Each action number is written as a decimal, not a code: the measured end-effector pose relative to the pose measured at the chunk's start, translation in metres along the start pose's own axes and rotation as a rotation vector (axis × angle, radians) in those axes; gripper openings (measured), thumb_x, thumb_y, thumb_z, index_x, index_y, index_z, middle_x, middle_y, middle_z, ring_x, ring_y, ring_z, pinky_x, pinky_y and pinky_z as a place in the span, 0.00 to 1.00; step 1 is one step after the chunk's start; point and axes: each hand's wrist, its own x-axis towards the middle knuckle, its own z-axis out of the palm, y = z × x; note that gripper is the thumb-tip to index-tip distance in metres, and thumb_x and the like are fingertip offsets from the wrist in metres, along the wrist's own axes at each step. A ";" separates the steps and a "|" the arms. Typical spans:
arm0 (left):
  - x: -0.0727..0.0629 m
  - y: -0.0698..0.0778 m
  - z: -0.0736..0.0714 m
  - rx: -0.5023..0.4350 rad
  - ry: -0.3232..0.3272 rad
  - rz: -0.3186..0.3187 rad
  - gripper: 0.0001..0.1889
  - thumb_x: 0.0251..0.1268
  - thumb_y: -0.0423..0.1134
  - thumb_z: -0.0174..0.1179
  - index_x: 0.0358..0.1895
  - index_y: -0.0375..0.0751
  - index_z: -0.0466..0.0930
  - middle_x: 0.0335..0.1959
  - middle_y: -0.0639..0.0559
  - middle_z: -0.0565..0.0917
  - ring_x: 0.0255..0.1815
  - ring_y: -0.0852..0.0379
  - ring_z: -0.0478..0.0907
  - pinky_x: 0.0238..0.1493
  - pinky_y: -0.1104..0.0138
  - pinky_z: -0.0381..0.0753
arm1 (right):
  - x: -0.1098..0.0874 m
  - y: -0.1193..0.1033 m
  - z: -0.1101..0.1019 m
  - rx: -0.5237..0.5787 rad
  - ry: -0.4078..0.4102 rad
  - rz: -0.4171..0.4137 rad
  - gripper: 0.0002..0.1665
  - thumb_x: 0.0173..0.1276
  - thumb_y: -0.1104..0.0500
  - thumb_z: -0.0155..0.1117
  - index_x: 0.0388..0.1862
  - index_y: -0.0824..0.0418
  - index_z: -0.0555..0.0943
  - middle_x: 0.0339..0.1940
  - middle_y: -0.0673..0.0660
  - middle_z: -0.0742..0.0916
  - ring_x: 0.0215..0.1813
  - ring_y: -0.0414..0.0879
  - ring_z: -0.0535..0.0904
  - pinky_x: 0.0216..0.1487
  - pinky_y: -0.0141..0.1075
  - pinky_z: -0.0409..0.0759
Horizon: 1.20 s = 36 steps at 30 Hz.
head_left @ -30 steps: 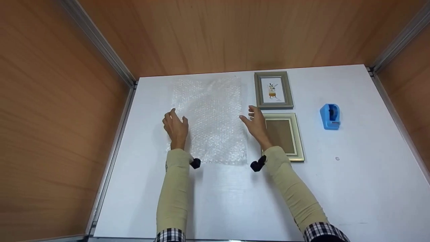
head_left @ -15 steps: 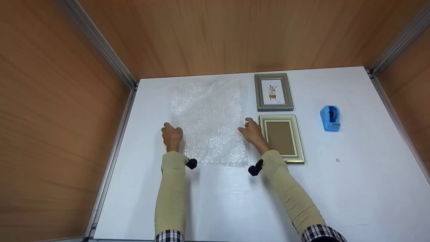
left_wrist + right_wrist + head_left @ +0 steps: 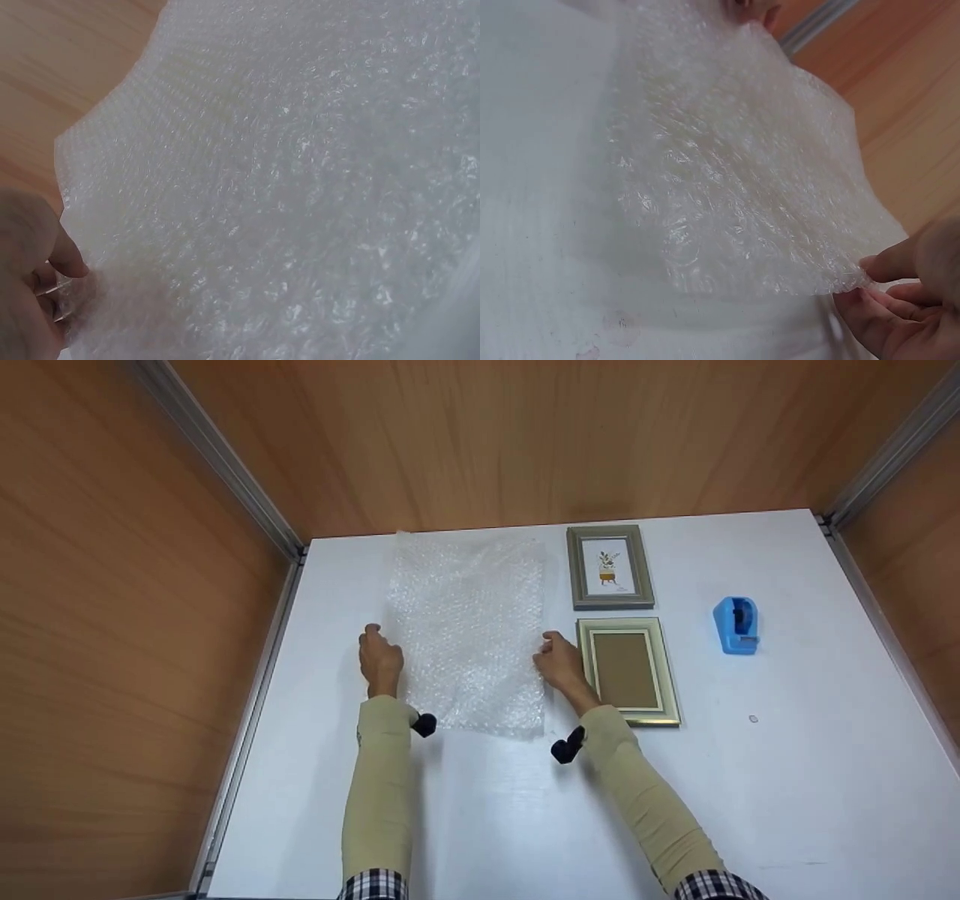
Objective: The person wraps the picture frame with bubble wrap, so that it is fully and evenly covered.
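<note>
A clear sheet of bubble wrap (image 3: 472, 630) spans the space between both hands, above the white table. My left hand (image 3: 380, 660) pinches its left edge; in the left wrist view the thumb (image 3: 69, 259) lies on top and some fingers show blurred through the plastic. On the opposite edge, my right hand (image 3: 560, 662) pinches the wrap between thumb and fingers, plain in the right wrist view, where the sheet (image 3: 735, 165) hangs raised off the tabletop. Just right of that hand lies an unfilled pale green-gold picture frame (image 3: 626, 671).
Behind it lies a grey-brown picture frame (image 3: 611, 566) with a plant picture. A blue tape dispenser (image 3: 736, 626) stands farther right, and a small round spot (image 3: 754, 719) shows on the white table (image 3: 810, 780). Wooden panels (image 3: 480, 442) enclose the back and sides.
Both hands have moved toward me and closed on the side edges of the bubble wrap. The sheet has lifted and shifted slightly. The frames and tape dispenser stay in place.
</note>
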 end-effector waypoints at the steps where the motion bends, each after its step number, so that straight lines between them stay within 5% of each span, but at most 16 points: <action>1: 0.001 0.000 0.000 0.004 -0.005 0.009 0.26 0.67 0.28 0.46 0.69 0.37 0.59 0.57 0.38 0.72 0.59 0.43 0.72 0.58 0.54 0.74 | -0.001 0.000 0.000 0.001 0.005 0.003 0.29 0.66 0.63 0.58 0.66 0.68 0.67 0.52 0.64 0.81 0.56 0.55 0.78 0.57 0.46 0.77; 14: 0.008 0.003 0.003 0.059 -0.044 0.071 0.27 0.65 0.27 0.47 0.68 0.37 0.61 0.56 0.39 0.73 0.59 0.45 0.72 0.60 0.56 0.73 | -0.015 0.004 0.004 -0.043 0.058 0.001 0.29 0.64 0.64 0.59 0.63 0.72 0.69 0.47 0.65 0.83 0.51 0.56 0.80 0.54 0.46 0.78; 36: 0.009 0.000 0.009 0.080 -0.006 0.128 0.27 0.66 0.26 0.45 0.70 0.37 0.63 0.58 0.38 0.75 0.61 0.43 0.71 0.63 0.49 0.68 | -0.024 0.005 0.007 -0.097 0.102 -0.032 0.28 0.62 0.64 0.61 0.59 0.75 0.71 0.42 0.66 0.85 0.47 0.58 0.81 0.51 0.48 0.79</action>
